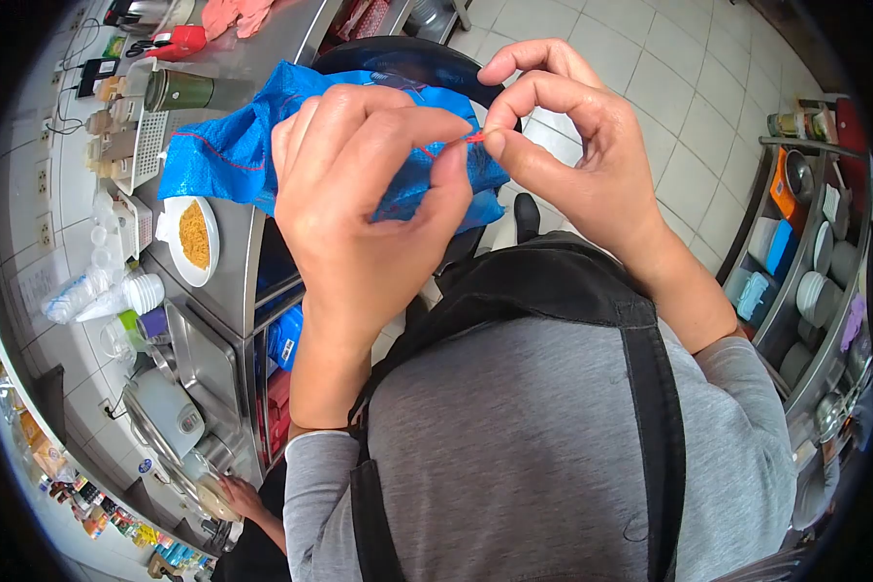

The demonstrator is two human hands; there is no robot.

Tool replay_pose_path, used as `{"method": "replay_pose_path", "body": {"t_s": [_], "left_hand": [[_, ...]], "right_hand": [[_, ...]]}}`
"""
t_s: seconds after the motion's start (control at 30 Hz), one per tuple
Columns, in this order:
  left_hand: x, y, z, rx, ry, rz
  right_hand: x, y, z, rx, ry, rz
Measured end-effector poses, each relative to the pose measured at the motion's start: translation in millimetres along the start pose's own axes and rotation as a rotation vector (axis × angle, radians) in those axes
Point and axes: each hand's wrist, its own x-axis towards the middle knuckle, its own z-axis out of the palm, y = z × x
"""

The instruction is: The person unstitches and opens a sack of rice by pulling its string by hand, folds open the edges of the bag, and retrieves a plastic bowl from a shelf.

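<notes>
Both my hands are raised in front of my chest, fingertips almost meeting over a blue woven plastic bag (218, 155). Between them runs a short piece of red string (474, 138). My right hand (587, 145) pinches it between thumb and index finger, the other fingers curled. Thumb and index finger of my left hand (359, 175) close around its other side. Red stitching shows along the bag's edge. The bag drapes from the steel counter over a dark round container (383, 58), and my left hand hides part of it.
On the steel counter (225, 276) at left sit a white plate (210, 264) of orange-brown crumbs, a jar (179, 90), stacked cups (144, 293) and metal trays (204, 359). Another person's hand (242, 497) is at lower left. Shelves with dishes (815, 296) stand at right.
</notes>
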Motion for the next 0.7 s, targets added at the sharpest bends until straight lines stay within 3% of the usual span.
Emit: {"method": "replay_pose_path", "body": {"t_s": [0.3, 0.6, 0.7], "left_hand": [[3.7, 5.6, -0.5, 0.137, -0.030, 0.105], [8.0, 3.1, 1.9, 0.102, -0.035, 0.098], [8.8, 2.7, 0.7, 0.076, -0.065, 0.056]], "right_hand": [[2.0, -3.5, -3.2, 0.003, -0.083, 0.010], [8.0, 1.6, 3.6, -0.048, 0.010, -0.122], [7.5, -1.8, -1.6, -0.049, -0.091, -0.060]]}}
